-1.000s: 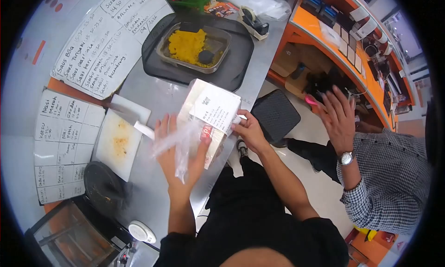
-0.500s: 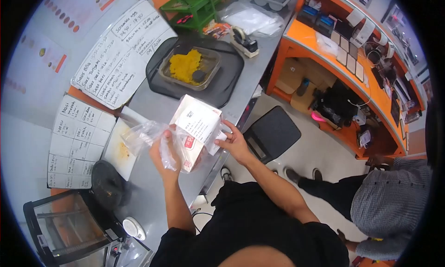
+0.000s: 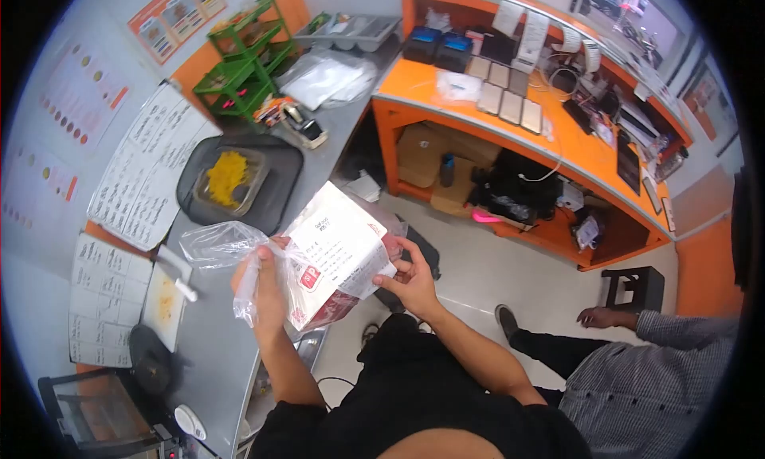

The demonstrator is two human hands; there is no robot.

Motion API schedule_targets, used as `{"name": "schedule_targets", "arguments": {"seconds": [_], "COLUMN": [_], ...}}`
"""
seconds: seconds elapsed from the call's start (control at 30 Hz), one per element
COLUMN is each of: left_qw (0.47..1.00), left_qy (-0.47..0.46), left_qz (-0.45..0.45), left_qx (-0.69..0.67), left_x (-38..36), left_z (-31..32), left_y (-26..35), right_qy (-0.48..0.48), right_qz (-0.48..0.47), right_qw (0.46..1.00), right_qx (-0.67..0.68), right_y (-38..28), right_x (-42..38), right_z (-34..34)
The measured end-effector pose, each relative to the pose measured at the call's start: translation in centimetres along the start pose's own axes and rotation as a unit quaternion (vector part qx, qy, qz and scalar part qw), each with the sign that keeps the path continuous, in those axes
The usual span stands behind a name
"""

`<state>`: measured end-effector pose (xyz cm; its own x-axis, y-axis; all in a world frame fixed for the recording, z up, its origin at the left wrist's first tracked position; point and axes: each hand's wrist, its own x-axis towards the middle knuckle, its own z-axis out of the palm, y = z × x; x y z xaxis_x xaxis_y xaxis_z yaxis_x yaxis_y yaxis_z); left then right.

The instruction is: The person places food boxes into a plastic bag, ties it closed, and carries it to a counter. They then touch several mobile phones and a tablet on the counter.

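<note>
A white and red food box (image 3: 323,220) is tilted in front of me, in a clear plastic bag (image 3: 213,245). My left hand (image 3: 264,292) is closed on the gathered plastic at the box's left side, its thumb up. At the right side, my right hand (image 3: 413,282) pinches the lower edge of a printed receipt (image 3: 368,274) lying against the box. Behind the box, a clear tub (image 3: 253,190) of yellow food rests on a black tray (image 3: 280,172), a dark round thing inside it.
On the steel counter (image 3: 209,331) are a stained cutting board (image 3: 165,306) and a tape dispenser (image 3: 304,126). Green racks (image 3: 231,84) stand at the back. An orange desk (image 3: 398,80) holds several phones. A person in a checked shirt (image 3: 637,371) is at the right.
My view has swung to the right, showing more of the orange desk. The bagged box has shifted past the counter edge, over the floor. Both hands keep their hold.
</note>
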<state>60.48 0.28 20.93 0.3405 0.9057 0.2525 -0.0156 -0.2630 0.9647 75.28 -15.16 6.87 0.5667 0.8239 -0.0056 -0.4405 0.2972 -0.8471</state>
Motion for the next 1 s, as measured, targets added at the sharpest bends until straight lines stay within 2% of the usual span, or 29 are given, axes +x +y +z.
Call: {"name": "schedule_targets", "arguments": {"seconds": [0.17,0.27,0.33,0.47,0.6,0.67,0.77,1.0], "left_qw": [0.994,0.987,0.984,0.988,0.985,0.986,0.99,0.987], "left_qy": [-0.094,-0.137,-0.158,-0.142,-0.151,-0.148,-0.139,-0.145], "left_qz": [0.009,0.002,0.028,0.003,0.032,0.045,0.013,0.072], "left_qx": [-0.06,-0.081,-0.079,-0.057,-0.073,-0.062,-0.024,0.019], "left_x": [1.3,2.4,3.2,5.2,8.2,10.0,12.4,18.2], "left_z": [8.1,12.9,16.1,22.5,28.5,30.9,34.6,41.1], "left_y": [0.9,1.0,0.6,0.2,-2.4,-2.5,-1.6,0.6], "right_qy": [0.077,0.1,0.111,0.122,0.111,0.096,0.057,0.021], "right_qz": [-0.051,-0.056,-0.05,-0.036,-0.028,-0.002,0.019,-0.008], "right_qw": [0.996,0.993,0.992,0.992,0.993,0.994,0.992,0.999], "right_qx": [-0.002,0.002,-0.006,-0.016,-0.019,-0.049,-0.113,-0.038], "right_y": [-4.3,-6.3,-7.7,-9.8,-12.0,-13.2,-15.1,-17.5], "right_x": [-0.7,0.2,1.2,4.3,8.9,11.4,15.2,24.2], "right_z": [-5.2,-8.6,-10.9,-16.1,-21.3,-23.8,-27.3,-30.9]}}
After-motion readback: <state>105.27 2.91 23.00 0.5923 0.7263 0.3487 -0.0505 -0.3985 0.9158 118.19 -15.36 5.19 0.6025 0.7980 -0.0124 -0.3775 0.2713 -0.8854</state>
